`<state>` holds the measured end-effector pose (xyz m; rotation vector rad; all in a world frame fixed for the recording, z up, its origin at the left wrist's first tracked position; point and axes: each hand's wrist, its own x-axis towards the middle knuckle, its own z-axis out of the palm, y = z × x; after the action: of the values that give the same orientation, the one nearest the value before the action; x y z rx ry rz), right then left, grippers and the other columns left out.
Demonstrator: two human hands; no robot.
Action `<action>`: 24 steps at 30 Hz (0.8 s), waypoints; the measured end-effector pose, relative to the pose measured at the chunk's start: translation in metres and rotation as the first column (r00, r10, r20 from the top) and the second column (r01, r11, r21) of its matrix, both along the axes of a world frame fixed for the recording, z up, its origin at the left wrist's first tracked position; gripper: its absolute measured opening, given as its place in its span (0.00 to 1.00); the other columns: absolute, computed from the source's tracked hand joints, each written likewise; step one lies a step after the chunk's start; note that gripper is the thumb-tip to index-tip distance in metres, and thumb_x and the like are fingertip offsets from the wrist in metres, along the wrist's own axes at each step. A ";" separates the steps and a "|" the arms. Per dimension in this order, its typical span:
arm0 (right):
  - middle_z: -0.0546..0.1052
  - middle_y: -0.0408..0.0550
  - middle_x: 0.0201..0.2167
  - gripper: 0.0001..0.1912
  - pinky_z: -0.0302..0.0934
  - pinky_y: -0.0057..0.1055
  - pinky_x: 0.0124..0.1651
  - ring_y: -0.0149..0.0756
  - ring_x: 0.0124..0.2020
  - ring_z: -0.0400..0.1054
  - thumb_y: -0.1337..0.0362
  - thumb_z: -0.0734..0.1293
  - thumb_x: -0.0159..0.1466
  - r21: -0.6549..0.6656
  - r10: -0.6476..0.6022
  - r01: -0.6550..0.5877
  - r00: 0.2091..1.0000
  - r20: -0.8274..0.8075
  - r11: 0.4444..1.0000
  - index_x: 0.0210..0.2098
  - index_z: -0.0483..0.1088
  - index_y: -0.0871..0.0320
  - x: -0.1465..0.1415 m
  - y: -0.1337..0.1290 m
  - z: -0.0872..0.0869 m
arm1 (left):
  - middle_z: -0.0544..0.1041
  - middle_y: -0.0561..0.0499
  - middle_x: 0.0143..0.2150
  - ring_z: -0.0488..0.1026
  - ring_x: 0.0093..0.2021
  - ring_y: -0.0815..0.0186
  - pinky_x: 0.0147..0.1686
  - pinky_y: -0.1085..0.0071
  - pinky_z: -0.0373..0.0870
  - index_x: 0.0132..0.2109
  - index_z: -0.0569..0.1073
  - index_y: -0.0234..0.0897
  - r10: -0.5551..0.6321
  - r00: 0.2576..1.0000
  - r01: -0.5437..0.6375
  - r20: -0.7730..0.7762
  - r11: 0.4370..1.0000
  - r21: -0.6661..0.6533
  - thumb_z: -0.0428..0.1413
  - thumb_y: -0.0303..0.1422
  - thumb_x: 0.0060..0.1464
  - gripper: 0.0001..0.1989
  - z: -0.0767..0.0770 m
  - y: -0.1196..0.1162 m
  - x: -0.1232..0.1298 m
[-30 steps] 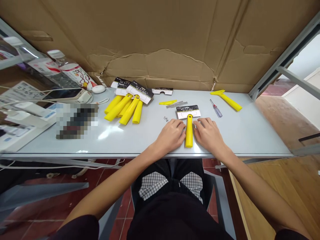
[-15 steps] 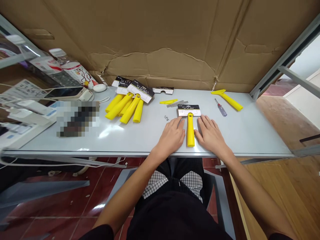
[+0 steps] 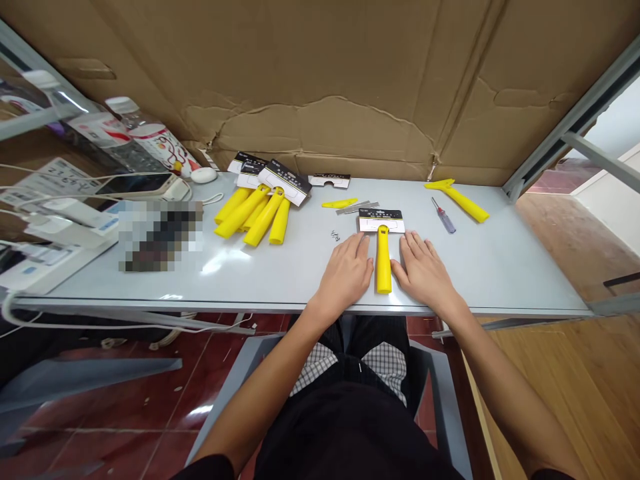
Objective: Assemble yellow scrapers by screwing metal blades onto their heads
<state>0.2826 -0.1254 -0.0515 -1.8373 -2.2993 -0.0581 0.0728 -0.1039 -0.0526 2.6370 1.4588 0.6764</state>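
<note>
A yellow-handled tool, seemingly a scraper point(image 3: 383, 263), lies on the table with its head covered by a black and white card point(image 3: 381, 221). My left hand point(image 3: 349, 270) rests flat to its left, fingers stretched out. On the other side, my right hand point(image 3: 425, 265) also lies flat, its thumb close to the handle. Neither hand holds anything. Beyond them are a flat yellow piece point(image 3: 339, 203), thin metal blades point(image 3: 358, 208) and several small screws point(image 3: 335, 235). Off to the right sit a screwdriver point(image 3: 444, 217) and a yellow handle with a forked head point(image 3: 466, 203).
Several carded yellow scrapers point(image 3: 264, 217) are piled left of centre, near a loose card point(image 3: 329, 181). A computer mouse point(image 3: 204, 175), a bottle point(image 3: 157, 140) and a white power strip point(image 3: 65, 263) with cables stand at the left. Cardboard point(image 3: 320, 73) walls the back.
The view has shifted slightly, so everything appears a little further right. My hands and the things on the table keep their places.
</note>
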 end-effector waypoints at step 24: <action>0.61 0.66 0.76 0.36 0.48 0.57 0.78 0.58 0.78 0.53 0.51 0.53 0.76 0.027 0.004 -0.002 0.997 -0.072 1.000 0.72 0.64 0.71 0.001 -0.001 0.003 | 0.82 0.29 0.50 0.77 0.53 0.37 0.43 0.46 0.77 0.56 0.77 0.28 0.144 0.980 -0.157 -0.140 0.984 -0.086 0.49 0.46 0.71 0.25 0.048 0.020 0.047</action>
<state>0.2831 -0.1266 -0.0485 -1.7933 -2.2421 -0.0217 0.1196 -0.0837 -0.0049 2.5616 1.6952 0.4337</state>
